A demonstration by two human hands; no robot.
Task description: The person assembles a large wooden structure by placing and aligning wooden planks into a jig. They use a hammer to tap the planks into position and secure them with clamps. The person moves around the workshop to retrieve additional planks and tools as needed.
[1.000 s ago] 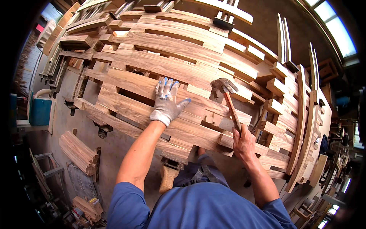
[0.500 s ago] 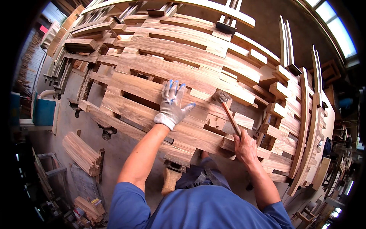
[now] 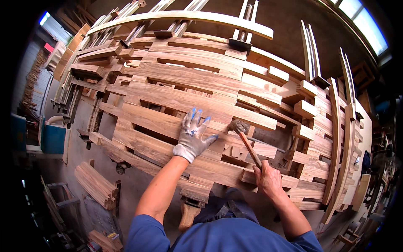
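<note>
My left hand (image 3: pixel 194 136), in a grey glove with blue fingertips, lies flat with spread fingers on light brown wooden boards (image 3: pixel 168 112). Bare and closed, my right hand (image 3: pixel 270 180) grips the lower end of a hammer (image 3: pixel 249 148) by its wooden handle. The dark, blocky hammer head is at the boards beside an opening, right of my left hand; whether it touches them I cannot tell. The boards form a staggered panel with long slots, and their ends stick out unevenly on the right. A metal bar shows inside the opening.
Long bar clamps (image 3: pixel 310 54) stretch from the panel's far side. A pale wooden strip (image 3: pixel 184 15) crosses them. A clamp with a wooden handle (image 3: pixel 189 216) juts toward my body. Stacked wood pieces (image 3: pixel 95 185) stand on the lower left, and upright strips (image 3: pixel 336 138) cross the right end.
The view has shifted slightly. The hammer head has come a little nearer to me over the boards. The opening right of it shows wider, with the bar visible. My left hand stays flat.
</note>
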